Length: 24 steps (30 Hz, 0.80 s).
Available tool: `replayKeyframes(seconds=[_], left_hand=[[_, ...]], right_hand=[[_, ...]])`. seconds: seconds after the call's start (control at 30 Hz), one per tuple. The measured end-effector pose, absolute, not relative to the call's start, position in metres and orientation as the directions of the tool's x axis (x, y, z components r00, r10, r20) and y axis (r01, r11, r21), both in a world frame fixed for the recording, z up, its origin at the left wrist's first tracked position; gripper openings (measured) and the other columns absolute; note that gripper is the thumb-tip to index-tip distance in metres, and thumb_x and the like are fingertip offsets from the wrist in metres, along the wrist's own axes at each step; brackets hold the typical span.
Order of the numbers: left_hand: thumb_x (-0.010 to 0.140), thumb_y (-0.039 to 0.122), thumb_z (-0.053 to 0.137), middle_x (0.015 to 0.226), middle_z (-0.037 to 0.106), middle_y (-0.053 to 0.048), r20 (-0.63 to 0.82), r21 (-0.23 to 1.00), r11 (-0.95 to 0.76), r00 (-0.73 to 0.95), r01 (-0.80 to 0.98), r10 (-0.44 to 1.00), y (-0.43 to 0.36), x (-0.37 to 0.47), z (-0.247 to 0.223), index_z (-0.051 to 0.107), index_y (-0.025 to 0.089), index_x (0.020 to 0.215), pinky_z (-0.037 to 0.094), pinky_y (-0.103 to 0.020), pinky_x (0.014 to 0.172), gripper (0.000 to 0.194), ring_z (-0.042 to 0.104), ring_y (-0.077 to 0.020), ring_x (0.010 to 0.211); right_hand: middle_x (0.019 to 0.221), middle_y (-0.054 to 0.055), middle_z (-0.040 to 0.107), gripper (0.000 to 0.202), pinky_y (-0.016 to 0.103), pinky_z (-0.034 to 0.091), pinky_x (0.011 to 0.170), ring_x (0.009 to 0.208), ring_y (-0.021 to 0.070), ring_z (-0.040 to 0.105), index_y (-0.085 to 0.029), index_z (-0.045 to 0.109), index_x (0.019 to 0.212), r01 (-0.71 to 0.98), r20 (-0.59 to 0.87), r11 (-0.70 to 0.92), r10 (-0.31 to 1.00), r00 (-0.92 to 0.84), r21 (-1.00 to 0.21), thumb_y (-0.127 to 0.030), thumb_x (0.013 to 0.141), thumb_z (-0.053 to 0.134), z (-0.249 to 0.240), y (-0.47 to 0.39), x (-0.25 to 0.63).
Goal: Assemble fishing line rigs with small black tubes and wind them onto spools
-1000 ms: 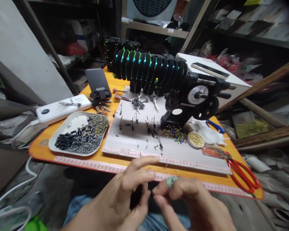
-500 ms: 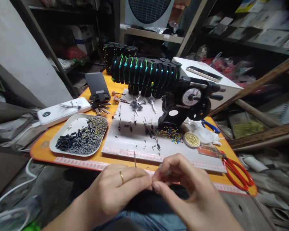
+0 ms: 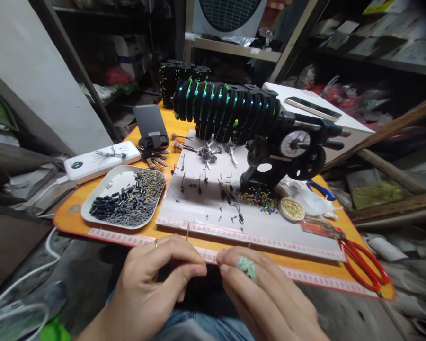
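Observation:
My left hand (image 3: 159, 274), with a gold ring, is closed in a pinch at the table's front edge; what its fingertips hold is too small to make out. A thin stick-like piece (image 3: 188, 230) rises just behind its fingers. To the right, across a small gap, my right hand (image 3: 266, 289) has its fingers pressed together, with a green speckled ring or wrap on one. Its fingertips hide anything between them. Beyond both hands, small black parts with thin leads (image 3: 229, 195) lie on a white board (image 3: 195, 208).
A tray (image 3: 87, 215) of small parts sits left, beside a white power bank (image 3: 102, 161). A black winding device (image 3: 262, 175) stands behind. Coloured beads (image 3: 261, 199), a gold-filled dish (image 3: 291, 209) and red-handled scissors (image 3: 365, 265) lie right.
My hands have moved apart. The left has turned so its thumb shows in a pinch, and the right has rolled over to show the backs of its fingers. The view has shifted slightly.

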<state>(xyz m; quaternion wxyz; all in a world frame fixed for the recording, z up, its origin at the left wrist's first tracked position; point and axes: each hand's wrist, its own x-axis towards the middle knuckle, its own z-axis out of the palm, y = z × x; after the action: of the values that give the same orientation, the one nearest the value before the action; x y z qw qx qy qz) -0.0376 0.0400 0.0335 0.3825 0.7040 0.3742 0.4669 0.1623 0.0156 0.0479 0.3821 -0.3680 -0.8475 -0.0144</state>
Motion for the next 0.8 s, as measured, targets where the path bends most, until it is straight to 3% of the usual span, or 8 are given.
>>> replayKeyframes(seconds=[0.23,0.4,0.47,0.57,0.63,0.73,0.8], left_hand=[[0.087,0.012,0.062,0.07,0.067,0.005,0.288,0.909,-0.355,0.287,0.218,0.913,0.043,-0.038,0.03,0.066,0.021,0.083,0.045,-0.015,0.046,0.011,0.054,-0.0041,0.044],[0.085,0.01,0.064,0.069,0.068,0.003,0.354,0.826,-0.445,0.297,0.346,0.887,0.049,-0.032,0.033,0.067,0.02,0.083,0.044,-0.017,0.05,0.01,0.058,-0.0069,0.053],[0.085,0.008,0.063,0.071,0.068,0.002,0.393,0.795,-0.491,0.313,0.356,0.864,0.049,-0.029,0.034,0.067,0.019,0.085,0.046,-0.017,0.054,0.012,0.061,-0.0075,0.058],[0.085,0.006,0.063,0.075,0.071,0.002,0.373,0.835,-0.469,0.332,0.286,0.866,0.048,-0.024,0.035,0.068,0.018,0.085,0.05,-0.016,0.062,0.013,0.065,-0.0081,0.065],[0.084,0.007,0.066,0.074,0.072,0.002,0.332,0.884,-0.412,0.324,0.221,0.886,0.047,-0.022,0.035,0.07,0.019,0.084,0.051,-0.015,0.06,0.013,0.064,-0.007,0.06],[0.084,0.01,0.068,0.075,0.073,0.001,0.291,0.933,-0.34,0.306,0.121,0.906,0.046,-0.021,0.034,0.073,0.019,0.084,0.05,-0.014,0.05,0.011,0.061,-0.0056,0.05],[0.084,0.011,0.068,0.076,0.074,-0.001,0.291,0.941,-0.328,0.299,0.079,0.909,0.046,-0.02,0.034,0.074,0.019,0.085,0.051,-0.014,0.049,0.01,0.061,-0.0063,0.049]], right_hand=[[0.088,0.007,0.069,0.018,0.026,0.058,0.079,0.089,0.0167,0.068,-0.016,0.057,0.101,0.632,0.61,0.701,0.67,-0.423,-0.331,-0.002,0.089,0.053,0.038,0.014,0.171],[0.083,0.009,0.074,0.015,0.031,0.059,0.08,0.088,0.0236,0.071,-0.013,0.063,0.093,0.701,0.63,0.712,0.562,-0.536,-0.039,-0.008,0.093,0.048,0.05,0.019,0.165],[0.078,0.01,0.073,0.019,0.032,0.06,0.079,0.085,0.0249,0.072,-0.01,0.064,0.092,0.691,0.6,0.723,0.552,-0.579,0.002,-0.008,0.095,0.045,0.055,0.024,0.163],[0.072,0.008,0.07,0.019,0.032,0.06,0.082,0.09,0.024,0.072,-0.01,0.062,0.094,0.651,0.596,0.755,0.558,-0.578,-0.075,-0.008,0.096,0.044,0.053,0.029,0.163],[0.074,0.006,0.068,0.013,0.03,0.06,0.085,0.1,0.0224,0.069,-0.013,0.06,0.096,0.609,0.606,0.769,0.582,-0.542,-0.194,-0.009,0.095,0.048,0.046,0.03,0.165],[0.09,0.008,0.071,0.012,0.026,0.06,0.083,0.104,0.0193,0.068,-0.017,0.055,0.1,0.541,0.597,0.757,0.637,-0.487,-0.367,-0.009,0.094,0.05,0.039,0.027,0.167],[0.1,0.01,0.072,0.012,0.025,0.061,0.08,0.099,0.0189,0.07,-0.018,0.055,0.102,0.54,0.614,0.742,0.653,-0.443,-0.398,-0.01,0.093,0.052,0.04,0.024,0.168]])
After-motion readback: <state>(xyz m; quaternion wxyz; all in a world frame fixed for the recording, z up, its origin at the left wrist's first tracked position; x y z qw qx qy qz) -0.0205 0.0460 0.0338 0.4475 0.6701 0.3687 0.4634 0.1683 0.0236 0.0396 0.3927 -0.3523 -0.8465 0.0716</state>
